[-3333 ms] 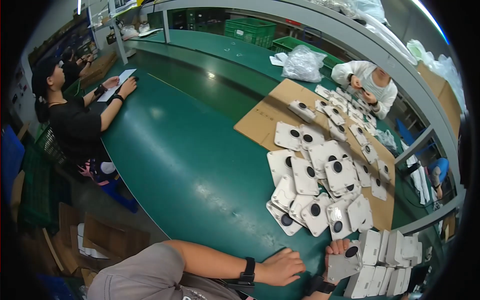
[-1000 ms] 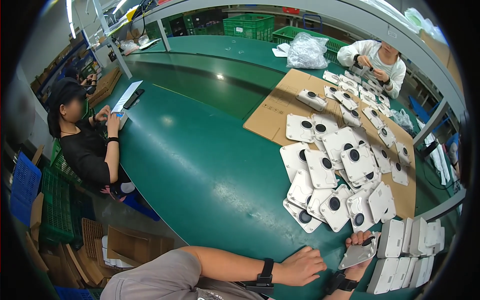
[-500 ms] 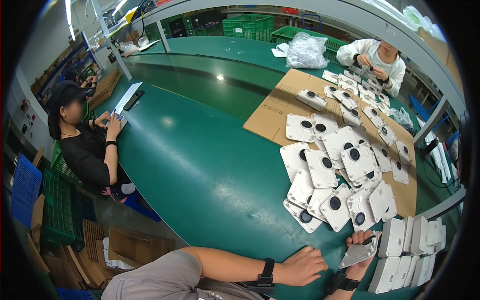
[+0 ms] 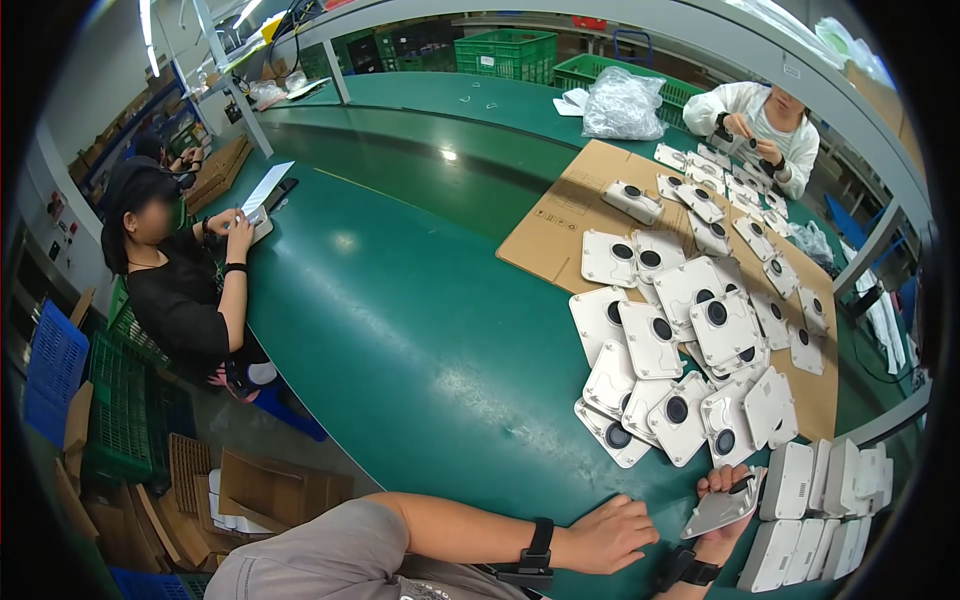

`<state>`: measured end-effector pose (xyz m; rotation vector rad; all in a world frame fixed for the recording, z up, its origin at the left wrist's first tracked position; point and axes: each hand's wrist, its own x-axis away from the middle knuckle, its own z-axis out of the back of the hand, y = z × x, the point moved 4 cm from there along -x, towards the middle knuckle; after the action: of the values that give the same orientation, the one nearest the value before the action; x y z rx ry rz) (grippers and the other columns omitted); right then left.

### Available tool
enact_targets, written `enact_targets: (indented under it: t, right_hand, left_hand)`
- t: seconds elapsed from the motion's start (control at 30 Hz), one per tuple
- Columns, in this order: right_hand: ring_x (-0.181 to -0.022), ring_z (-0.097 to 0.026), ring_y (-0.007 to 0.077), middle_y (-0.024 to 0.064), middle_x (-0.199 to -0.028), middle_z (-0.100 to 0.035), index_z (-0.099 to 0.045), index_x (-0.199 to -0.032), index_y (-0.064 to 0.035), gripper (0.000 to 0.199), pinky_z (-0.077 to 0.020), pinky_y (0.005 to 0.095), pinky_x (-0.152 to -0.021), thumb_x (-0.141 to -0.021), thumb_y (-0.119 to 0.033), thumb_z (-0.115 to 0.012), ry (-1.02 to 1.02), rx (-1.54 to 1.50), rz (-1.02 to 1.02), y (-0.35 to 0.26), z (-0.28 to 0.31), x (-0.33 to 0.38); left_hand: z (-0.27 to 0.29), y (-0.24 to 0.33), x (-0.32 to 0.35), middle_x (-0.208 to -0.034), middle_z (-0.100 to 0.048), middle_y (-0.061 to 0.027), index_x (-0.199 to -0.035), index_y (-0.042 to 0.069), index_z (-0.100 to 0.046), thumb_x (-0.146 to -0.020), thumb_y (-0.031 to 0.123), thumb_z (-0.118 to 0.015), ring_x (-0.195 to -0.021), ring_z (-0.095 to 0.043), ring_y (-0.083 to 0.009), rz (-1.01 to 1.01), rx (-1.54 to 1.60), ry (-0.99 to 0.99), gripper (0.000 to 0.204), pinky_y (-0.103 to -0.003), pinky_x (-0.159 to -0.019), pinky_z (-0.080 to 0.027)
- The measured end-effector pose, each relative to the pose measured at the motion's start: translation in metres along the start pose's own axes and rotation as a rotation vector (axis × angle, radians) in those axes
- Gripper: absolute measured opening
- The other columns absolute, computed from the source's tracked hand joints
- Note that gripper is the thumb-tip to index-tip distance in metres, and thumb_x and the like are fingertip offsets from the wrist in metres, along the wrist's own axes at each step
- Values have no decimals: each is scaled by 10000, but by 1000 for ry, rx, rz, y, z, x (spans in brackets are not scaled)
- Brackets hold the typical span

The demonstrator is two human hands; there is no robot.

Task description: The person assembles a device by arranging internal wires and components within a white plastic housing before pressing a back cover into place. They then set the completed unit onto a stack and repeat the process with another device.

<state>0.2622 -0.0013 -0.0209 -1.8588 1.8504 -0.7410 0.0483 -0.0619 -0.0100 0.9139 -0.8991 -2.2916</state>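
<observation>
My right hand (image 4: 722,545) grips a white plastic housing half (image 4: 718,512) with a black round part, tilted near the table's front edge. My fingers wrap over its far side. Just left of it my left hand (image 4: 612,533) lies on the green table, empty, with its fingers loosely bent and a little apart. Ahead of my hands is a loose pile of similar white housings (image 4: 652,340), most showing a black round speaker-like disc. Two rows of white box-shaped units (image 4: 790,480) stand on edge to the right of my right hand.
The housings partly lie on a flat cardboard sheet (image 4: 560,225). A person in black (image 4: 180,290) handles a small white item at the left table edge. Another person in white (image 4: 790,140) works at the far right. A grey metal frame (image 4: 560,20) spans overhead; cardboard boxes (image 4: 265,485) lie lower left.
The view has shifted slightly, so everything sits a little further right. My hands keep their poses. The person at left has moved their hands closer together over the item.
</observation>
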Motion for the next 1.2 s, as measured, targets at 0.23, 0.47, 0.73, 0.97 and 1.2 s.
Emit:
enact_targets:
  t: [0.23, 0.47, 0.73, 0.97, 1.2]
  right_hand:
    - [-775, -482, 207, 44, -774, -406, -477, -885, -91, 489, -505, 399, -808, -1127, -503, -375, 26, -10, 6, -1, -2, 0]
    - [-769, -477, 206, 44, -771, -405, -484, -889, -95, 481, -504, 394, -801, -1127, -499, -377, 19, 11, 10, 0, -1, -1]
    - [-767, -475, 205, 42, -766, -403, -495, -899, -107, 458, -500, 389, -790, -1126, -490, -387, 63, 5, 5, 1, 0, 0]
    - [-772, -475, 204, 41, -768, -403, -507, -911, -106, 454, -495, 389, -775, -1125, -489, -391, 43, 11, 13, 0, 3, -1]
    - [-783, -479, 211, 40, -783, -405, -514, -922, -102, 455, -513, 401, -803, -1125, -491, -392, 35, -2, 7, 0, 5, -1]
  left_hand:
    - [-1, 0, -1, -998, -627, -64, -1083, 58, -652, -852, 167, -748, -1047, -548, -262, 6, 13, -11, 273, -396, -922, -396]
    - [-2, -2, 0, -994, -624, -61, -1079, 58, -648, -850, 167, -748, -1048, -547, -261, 6, -11, -17, 272, -396, -922, -396]
    - [0, 0, 1, -1002, -622, -64, -1077, 58, -644, -854, 163, -742, -1052, -541, -263, -2, 3, -4, 265, -396, -924, -391]
    - [-2, -1, 0, -1004, -619, -65, -1075, 59, -642, -858, 159, -743, -1053, -540, -263, 6, 5, -13, 259, -398, -924, -389]
    - [-1, 0, 0, -994, -618, -63, -1077, 59, -643, -854, 156, -746, -1050, -542, -259, 5, 7, -6, 264, -396, -923, -389]
